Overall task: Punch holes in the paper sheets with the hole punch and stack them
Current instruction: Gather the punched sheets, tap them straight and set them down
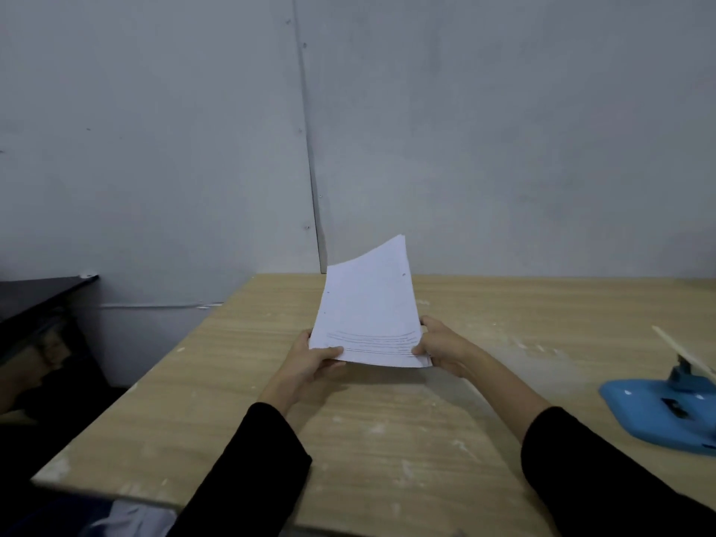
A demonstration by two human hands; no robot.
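A stack of white paper sheets [366, 304] is held tilted up above the middle of the wooden table [387, 439], its far end curling upward. Small punched holes show near its left and right edges. My left hand [314, 360] grips the stack's near left corner, thumb on top. My right hand [441, 346] grips the near right corner. The blue hole punch [662, 406] rests on the table at the right edge of view, well to the right of my right hand, with a pale lever rising from it.
A grey wall [503, 129] stands right behind the table. A dark shelf or desk [35, 296] sits to the left, beyond the table's left edge. Pale scuffs and specks mark the tabletop.
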